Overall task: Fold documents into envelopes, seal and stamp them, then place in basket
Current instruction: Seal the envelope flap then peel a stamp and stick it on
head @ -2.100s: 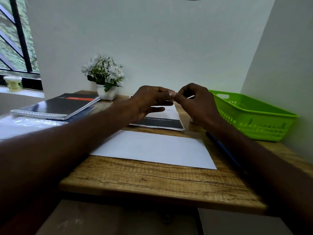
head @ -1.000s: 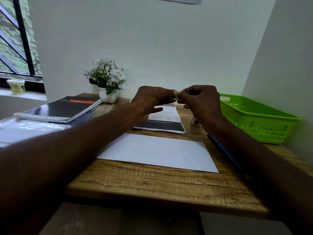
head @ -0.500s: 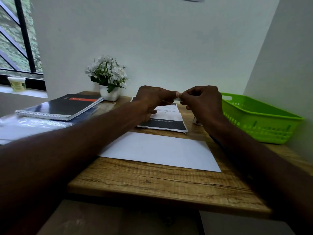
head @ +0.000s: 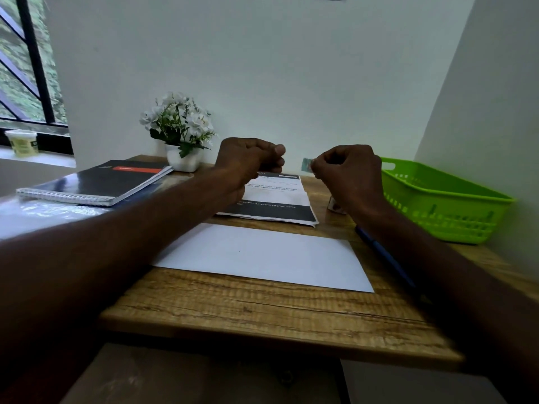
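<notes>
Now you are pinching a small greenish paper stamp (head: 306, 164) in your right hand (head: 348, 173), left hand (head: 250, 158) curled and seemingly empty; next, I judge, it is going onto the white rectangular envelope (head: 262, 255) at frame centre.

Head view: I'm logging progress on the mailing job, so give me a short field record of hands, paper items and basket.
left hand: raised, fingers curled, nothing seen in it
right hand: raised, pinches a stamp
envelope: white, flat on the desk, no stamp seen on it
printed sheets: behind the envelope
basket: green, at the right; inside hidden
pen: blue, under the right forearm
</notes>
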The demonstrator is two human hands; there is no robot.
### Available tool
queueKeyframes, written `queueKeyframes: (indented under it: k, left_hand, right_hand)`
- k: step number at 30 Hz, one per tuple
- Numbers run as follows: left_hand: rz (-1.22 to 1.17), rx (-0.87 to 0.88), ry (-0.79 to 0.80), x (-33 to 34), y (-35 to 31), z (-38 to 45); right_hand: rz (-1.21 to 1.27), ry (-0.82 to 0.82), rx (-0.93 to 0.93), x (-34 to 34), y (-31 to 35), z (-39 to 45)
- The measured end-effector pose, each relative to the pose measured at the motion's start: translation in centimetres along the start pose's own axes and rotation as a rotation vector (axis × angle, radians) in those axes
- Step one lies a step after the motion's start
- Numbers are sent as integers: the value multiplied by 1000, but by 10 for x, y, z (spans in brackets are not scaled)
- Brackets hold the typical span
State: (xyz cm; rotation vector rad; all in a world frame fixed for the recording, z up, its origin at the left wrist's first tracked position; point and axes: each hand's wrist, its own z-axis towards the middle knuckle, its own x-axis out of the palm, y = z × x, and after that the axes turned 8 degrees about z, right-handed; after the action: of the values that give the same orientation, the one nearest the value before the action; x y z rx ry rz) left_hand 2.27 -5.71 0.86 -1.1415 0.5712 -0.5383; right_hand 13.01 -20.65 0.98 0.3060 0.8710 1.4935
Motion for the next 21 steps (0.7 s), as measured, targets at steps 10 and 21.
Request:
queueKeyframes:
  k: [10,21]
  left_hand:
    - [104,17,58,11,-1,-1]
    - [-75,61,190,17,9,7]
  right_hand:
    - [12,33,-28,0,2,-3]
    - [79,64,-6,1,2,-2]
